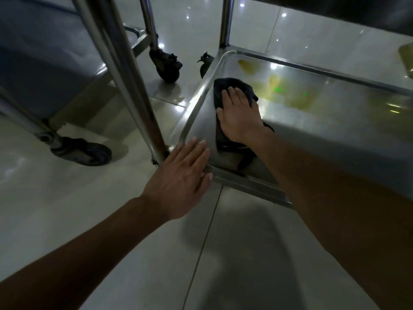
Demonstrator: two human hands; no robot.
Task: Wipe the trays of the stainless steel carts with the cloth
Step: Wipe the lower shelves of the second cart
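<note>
The bottom tray point(335, 139) of a stainless steel cart lies low over the floor, right of centre. A dark cloth point(225, 86) is spread on the tray's near left part. My right hand point(240, 115) lies flat on the cloth with straight fingers, pressing it onto the steel. My left hand point(183, 177) rests open on the tray's near left corner rim, beside the cart's upright post point(125, 70). Yellowish reflections show on the tray beyond the cloth.
A second steel cart point(44, 70) stands at the left, with black caster wheels point(87, 151) on the glossy tiled floor point(156, 253). Another caster point(166, 66) sits behind, near the tray's far left corner. An upper shelf point(335, 10) of the cart overhangs at the top right.
</note>
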